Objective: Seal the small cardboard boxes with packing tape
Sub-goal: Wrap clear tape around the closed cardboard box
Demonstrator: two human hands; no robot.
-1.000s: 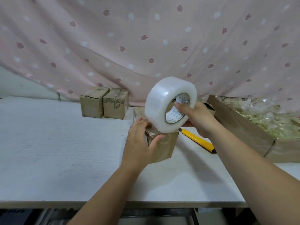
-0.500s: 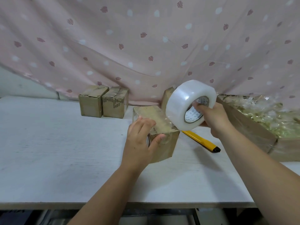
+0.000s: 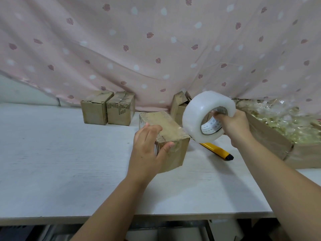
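Note:
A small cardboard box [image 3: 172, 134] lies on the white table [image 3: 60, 162] in the middle, with clear tape over its top. My left hand [image 3: 147, 152] holds its near left corner, fingers on the top and thumb on the front face. My right hand [image 3: 232, 127] grips a large roll of clear packing tape [image 3: 198, 115] through its core, just right of the box and above the table. Two closed small boxes [image 3: 107, 110] stand side by side at the back left. Another small box [image 3: 178, 105] with raised flaps stands behind the roll.
A yellow utility knife [image 3: 217, 150] lies on the table under the roll. A large open carton [image 3: 271, 141] full of clear-wrapped items fills the right side. A pink patterned curtain [image 3: 156, 49] hangs behind. The table's front edge [image 3: 121, 218] runs below my forearms.
My right hand has carried the tape roll from over the box's near end to the right, off the box. My left hand stays on the box corner.

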